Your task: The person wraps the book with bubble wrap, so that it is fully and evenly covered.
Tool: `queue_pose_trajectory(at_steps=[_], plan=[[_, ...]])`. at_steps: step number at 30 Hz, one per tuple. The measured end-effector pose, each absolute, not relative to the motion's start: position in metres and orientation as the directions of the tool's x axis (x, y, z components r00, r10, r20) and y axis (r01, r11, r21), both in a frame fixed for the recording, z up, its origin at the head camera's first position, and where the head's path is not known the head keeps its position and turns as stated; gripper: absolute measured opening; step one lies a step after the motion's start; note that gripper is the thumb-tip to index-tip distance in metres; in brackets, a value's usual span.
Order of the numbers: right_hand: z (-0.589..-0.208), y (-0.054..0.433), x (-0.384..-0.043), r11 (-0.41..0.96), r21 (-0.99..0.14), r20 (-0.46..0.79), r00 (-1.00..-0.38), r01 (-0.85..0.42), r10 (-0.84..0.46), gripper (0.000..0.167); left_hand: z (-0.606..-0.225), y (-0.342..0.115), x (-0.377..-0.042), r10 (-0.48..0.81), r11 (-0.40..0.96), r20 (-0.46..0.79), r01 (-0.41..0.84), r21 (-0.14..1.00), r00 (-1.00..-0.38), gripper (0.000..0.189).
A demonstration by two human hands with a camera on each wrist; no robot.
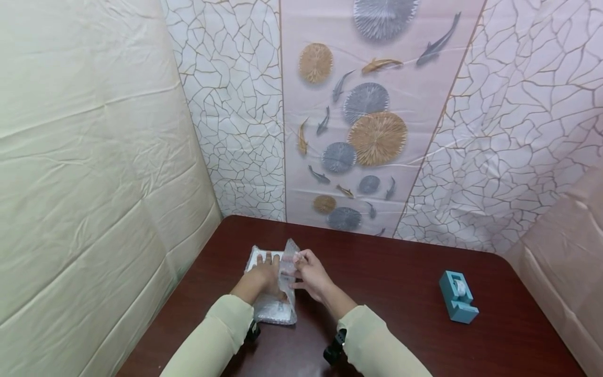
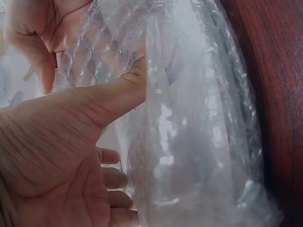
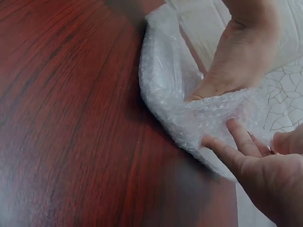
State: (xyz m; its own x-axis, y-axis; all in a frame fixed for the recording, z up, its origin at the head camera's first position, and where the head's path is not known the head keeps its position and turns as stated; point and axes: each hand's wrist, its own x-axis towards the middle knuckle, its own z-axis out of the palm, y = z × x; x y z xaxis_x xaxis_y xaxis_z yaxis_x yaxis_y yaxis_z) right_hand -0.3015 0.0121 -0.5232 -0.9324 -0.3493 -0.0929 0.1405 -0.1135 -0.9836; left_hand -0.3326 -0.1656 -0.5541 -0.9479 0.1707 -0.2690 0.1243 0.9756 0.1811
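A flat white item (image 1: 253,261) lies partly wrapped in clear bubble wrap (image 1: 275,314) on the table, left of centre. My left hand (image 1: 266,275) rests on it with the fingers spread out straight. In the left wrist view, the left thumb reaches behind a raised fold of the wrap (image 2: 189,137). My right hand (image 1: 314,275) pinches the upright flap along the right side, thumb against fingers. The right wrist view shows other right fingers (image 3: 222,149) extended against the outside of the wrap. What the white item is, I cannot tell.
A teal tape dispenser (image 1: 458,297) with a roll of tape stands on the right part of the dark red-brown table (image 1: 386,293). Patterned cloth (image 1: 245,115) hangs behind the table, and a pale cloth wall (image 1: 94,157) borders its left side.
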Motion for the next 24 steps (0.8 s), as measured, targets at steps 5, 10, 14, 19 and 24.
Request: queue_pose_trajectory(at_steps=[5,10,14,19,24], plan=[[-0.522,0.012,-0.302,-0.095,-0.983,-0.11,-0.919,0.157,-0.38,0.011,-0.555,-0.166,-0.335,0.172,0.975,-0.275,0.124,0.185,-0.946,0.139],[-0.522,0.012,-0.301,-0.072,-0.981,-0.139,-0.906,0.182,-0.399,0.01,-0.577,-0.174,-0.352,0.186,0.971,-0.279,0.132,0.201,-0.942,0.136],[-0.521,0.01,-0.302,-0.061,-0.977,-0.162,-0.898,0.204,-0.409,0.02,-0.565,-0.173,-0.343,0.202,0.968,-0.285,0.146,0.205,-0.937,0.133],[-0.52,0.01,-0.303,-0.082,-0.964,-0.189,-0.871,0.252,-0.453,0.043,-0.522,-0.169,-0.313,0.227,0.952,-0.308,0.143,0.272,-0.924,0.128],[-0.521,0.012,-0.302,-0.097,-0.958,-0.181,-0.832,0.27,-0.524,0.065,-0.502,-0.175,-0.303,0.29,0.918,-0.313,0.17,0.359,-0.905,0.116]])
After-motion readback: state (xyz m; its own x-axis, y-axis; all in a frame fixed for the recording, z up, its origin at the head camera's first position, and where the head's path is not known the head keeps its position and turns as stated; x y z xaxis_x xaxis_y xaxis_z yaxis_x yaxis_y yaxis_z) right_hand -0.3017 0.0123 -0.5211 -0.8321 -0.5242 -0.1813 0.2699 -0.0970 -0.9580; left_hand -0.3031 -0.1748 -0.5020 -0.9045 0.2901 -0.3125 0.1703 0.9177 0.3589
